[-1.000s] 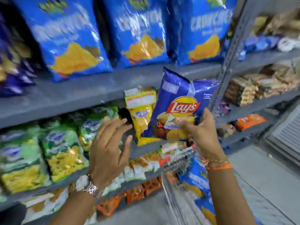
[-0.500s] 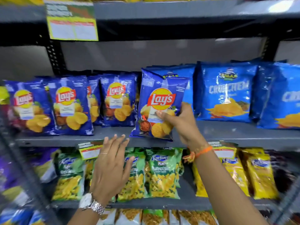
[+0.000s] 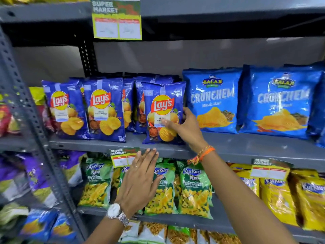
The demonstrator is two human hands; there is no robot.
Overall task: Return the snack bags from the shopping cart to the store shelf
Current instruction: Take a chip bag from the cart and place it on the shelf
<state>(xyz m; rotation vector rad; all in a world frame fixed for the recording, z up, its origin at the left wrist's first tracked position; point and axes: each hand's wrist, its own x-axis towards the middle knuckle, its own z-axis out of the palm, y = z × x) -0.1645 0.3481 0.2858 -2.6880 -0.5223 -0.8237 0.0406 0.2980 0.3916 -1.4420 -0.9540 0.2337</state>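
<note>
A blue Lay's bag (image 3: 162, 106) stands upright on the grey middle shelf (image 3: 246, 147), at the right end of a row of matching Lay's bags (image 3: 103, 110). My right hand (image 3: 184, 128) grips its lower right side, thumb across the front. My left hand (image 3: 140, 182) hovers flat and empty below the shelf edge, fingers apart, in front of green Kurkure bags (image 3: 193, 189). The shopping cart is out of view.
Large blue Crunchem bags (image 3: 212, 99) stand right of the Lay's row. A price tag (image 3: 123, 157) hangs from the shelf lip by my left fingertips. Yellow Kurkure bags (image 3: 279, 196) fill the lower right. A perforated grey upright (image 3: 35, 131) runs down the left.
My right hand carried the Lay's bag from the cart up to the shelf and set its base down at the end of the Lay's row. My left hand stayed open, rising slightly.
</note>
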